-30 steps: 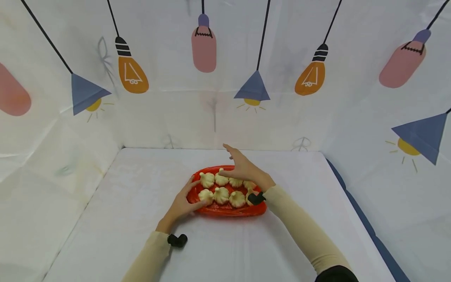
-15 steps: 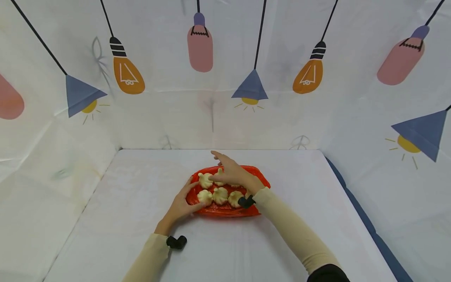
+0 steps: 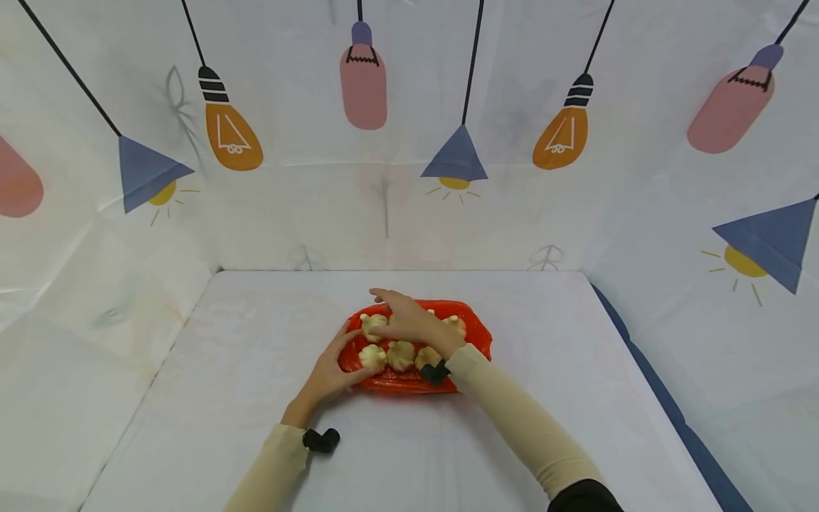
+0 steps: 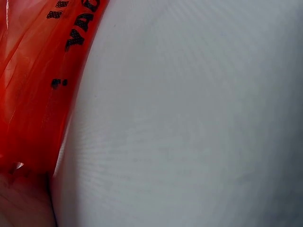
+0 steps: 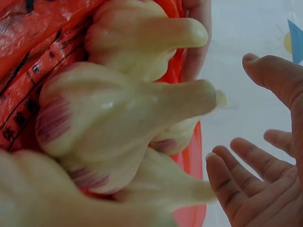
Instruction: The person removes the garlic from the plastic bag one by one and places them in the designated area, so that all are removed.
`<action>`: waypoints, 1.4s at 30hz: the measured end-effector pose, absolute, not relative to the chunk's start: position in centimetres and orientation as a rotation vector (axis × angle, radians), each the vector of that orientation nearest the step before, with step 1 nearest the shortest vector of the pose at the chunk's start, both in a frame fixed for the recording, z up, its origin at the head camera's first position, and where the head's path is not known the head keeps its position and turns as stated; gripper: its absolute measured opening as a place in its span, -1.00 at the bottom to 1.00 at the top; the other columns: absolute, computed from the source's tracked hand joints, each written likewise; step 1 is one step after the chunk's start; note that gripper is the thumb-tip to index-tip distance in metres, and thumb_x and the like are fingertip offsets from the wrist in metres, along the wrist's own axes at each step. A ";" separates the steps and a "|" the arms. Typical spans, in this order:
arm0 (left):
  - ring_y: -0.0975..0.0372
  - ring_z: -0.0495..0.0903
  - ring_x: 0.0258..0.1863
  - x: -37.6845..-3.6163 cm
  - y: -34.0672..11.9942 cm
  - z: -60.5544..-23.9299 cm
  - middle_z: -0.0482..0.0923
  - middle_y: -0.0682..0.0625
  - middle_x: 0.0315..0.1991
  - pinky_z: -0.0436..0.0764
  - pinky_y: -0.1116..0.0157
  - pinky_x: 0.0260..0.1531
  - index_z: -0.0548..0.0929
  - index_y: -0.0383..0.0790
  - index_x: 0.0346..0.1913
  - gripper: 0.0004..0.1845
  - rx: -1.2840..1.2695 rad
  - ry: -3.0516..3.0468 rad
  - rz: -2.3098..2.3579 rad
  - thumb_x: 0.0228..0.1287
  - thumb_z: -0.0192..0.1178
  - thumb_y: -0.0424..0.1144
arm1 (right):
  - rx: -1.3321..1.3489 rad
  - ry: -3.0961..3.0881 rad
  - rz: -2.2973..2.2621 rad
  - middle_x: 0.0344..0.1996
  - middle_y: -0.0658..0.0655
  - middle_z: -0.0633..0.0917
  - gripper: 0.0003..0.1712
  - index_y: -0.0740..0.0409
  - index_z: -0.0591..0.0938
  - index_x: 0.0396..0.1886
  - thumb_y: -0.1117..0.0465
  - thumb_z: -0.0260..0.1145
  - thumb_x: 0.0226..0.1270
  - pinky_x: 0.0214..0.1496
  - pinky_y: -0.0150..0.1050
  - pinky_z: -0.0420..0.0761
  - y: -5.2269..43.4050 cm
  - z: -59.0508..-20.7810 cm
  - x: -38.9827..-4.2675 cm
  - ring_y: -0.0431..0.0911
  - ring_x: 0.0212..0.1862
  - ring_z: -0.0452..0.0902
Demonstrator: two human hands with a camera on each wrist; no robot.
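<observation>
A red plastic bag with black printing is spread open on the white table. Several garlic bulbs with purple streaks lie in it in two rows, stems up. My left hand holds the bag's left end, thumb along the front rim beside a bulb, fingers at the far side. Above the back row, my right hand reaches across with fingers spread, hiding some bulbs. In the right wrist view, the right thumb and fingers stand apart beside a garlic bulb, with nothing between them.
The white tabletop surrounds the bag. White cloth walls with printed lamps and bulbs enclose the table at the back and sides. A dark blue strip runs along the right table edge.
My right hand has moved left and lower over the garlic bulbs, uncovering bulbs at the bag's back right. My left hand has stayed at the bag's left end.
</observation>
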State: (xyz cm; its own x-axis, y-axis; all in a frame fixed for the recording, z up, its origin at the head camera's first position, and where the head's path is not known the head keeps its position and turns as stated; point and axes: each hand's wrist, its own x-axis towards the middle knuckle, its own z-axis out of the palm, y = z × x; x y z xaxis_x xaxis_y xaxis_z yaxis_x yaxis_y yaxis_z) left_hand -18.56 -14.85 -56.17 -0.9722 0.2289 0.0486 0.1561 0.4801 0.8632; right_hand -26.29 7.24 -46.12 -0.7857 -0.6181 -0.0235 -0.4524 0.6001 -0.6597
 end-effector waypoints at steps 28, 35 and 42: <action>-0.14 0.05 0.63 -18.7 -14.8 -56.3 -0.06 -0.09 0.68 0.18 -0.27 0.50 0.38 0.04 0.52 -0.08 0.403 2.647 1.575 0.11 0.54 0.10 | -1.018 2.620 -0.818 -0.10 0.12 0.74 -0.85 0.22 0.70 -0.06 0.29 0.29 0.47 -0.08 -0.37 0.68 4.3 -46.5 -26.4 -0.10 -0.11 0.64; -0.14 0.01 0.64 -18.6 -14.7 -56.1 -0.09 -0.08 0.69 0.16 -0.27 0.51 0.36 0.10 0.53 -0.08 0.390 2.641 1.557 0.12 0.52 0.10 | -1.020 2.632 -0.786 -0.13 0.11 0.75 -0.89 0.20 0.68 -0.09 0.33 0.29 0.47 -0.13 -0.39 0.63 4.7 -46.4 -26.6 -0.13 -0.17 0.59; -0.13 0.00 0.64 -18.5 -14.8 -56.0 -0.09 -0.08 0.69 0.15 -0.27 0.51 0.35 0.10 0.53 -0.08 0.389 2.635 1.553 0.12 0.53 0.10 | -1.020 2.646 -0.812 -0.14 0.11 0.76 -0.89 0.21 0.68 -0.09 0.31 0.33 0.46 -0.16 -0.42 0.65 4.8 -46.7 -26.5 -0.15 -0.17 0.62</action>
